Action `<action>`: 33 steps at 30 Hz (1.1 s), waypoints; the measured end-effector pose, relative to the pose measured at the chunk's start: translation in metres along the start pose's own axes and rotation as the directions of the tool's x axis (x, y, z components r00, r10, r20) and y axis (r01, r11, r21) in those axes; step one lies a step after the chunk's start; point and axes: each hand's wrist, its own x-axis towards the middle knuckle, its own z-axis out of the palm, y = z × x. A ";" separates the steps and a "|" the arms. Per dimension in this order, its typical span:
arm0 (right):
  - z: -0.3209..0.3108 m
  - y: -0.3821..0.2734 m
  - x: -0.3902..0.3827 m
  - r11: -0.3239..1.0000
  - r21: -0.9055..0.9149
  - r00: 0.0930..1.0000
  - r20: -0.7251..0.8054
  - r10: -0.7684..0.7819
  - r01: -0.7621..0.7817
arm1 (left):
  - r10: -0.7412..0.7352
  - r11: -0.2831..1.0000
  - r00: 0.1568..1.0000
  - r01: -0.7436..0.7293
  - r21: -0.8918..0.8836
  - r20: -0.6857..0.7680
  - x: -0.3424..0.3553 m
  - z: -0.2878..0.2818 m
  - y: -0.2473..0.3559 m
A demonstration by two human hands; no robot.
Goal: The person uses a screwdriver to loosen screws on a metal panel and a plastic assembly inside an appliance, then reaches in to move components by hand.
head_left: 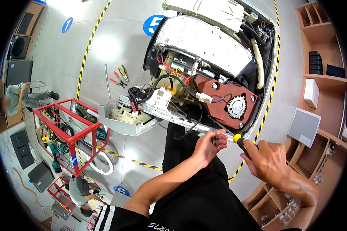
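Note:
My right hand (268, 158) is closed round the yellow-and-black handle of a screwdriver (240, 141). Its thin shaft points up and left, toward the near edge of the opened machine, by a red-brown block (223, 98) with a white toothed disc (236, 106). Just left of the handle, my left hand (208, 149) is turned palm up with its fingers curled. Something small and dark lies in it, too small to name. The machine has a big drum under a white shell (204, 42), red and black wires, and a white connector (204, 97).
On the floor to the left lie red-handled pliers (118, 79), yellow-handled pliers (123, 72) and a metal rod (107, 81). A detached grey-white panel (129, 120) juts from the machine's left corner. A red tool cart (73, 131) stands left; wooden shelves (324, 111) line the right. Two people are at left.

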 end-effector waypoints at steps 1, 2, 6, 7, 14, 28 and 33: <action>0.001 -0.004 0.001 1.000 0.002 1.000 -0.019 -0.016 0.016 | 0.008 0.999 1.000 -0.007 0.042 -0.009 -0.004 0.001 0.001; 0.001 -0.003 0.002 0.999 0.023 0.999 -0.027 -0.022 0.022 | 0.015 0.996 1.000 -0.013 0.083 -0.017 -0.008 0.002 0.002; -0.003 0.001 0.003 0.997 0.078 0.999 -0.042 -0.012 0.015 | 0.073 0.985 0.995 -0.082 0.151 0.066 -0.020 0.000 0.005; -0.006 0.002 0.002 0.997 0.083 0.999 -0.040 -0.002 0.005 | 0.088 0.978 0.995 -0.094 0.188 0.040 -0.025 0.004 0.007; -0.024 0.000 -0.032 0.957 0.220 0.968 -0.126 0.218 -0.187 | 0.147 0.980 0.989 -0.142 0.139 -0.028 -0.029 -0.005 0.014; 0.077 -0.024 -0.140 0.185 0.944 0.600 0.017 0.800 -0.274 | 0.317 0.945 0.945 -0.322 0.058 0.079 -0.026 0.007 0.013; 0.105 -0.036 -0.163 0.168 0.967 0.583 -0.025 0.812 -0.193 | 0.298 0.952 0.949 -0.304 0.047 0.099 -0.019 0.010 -0.004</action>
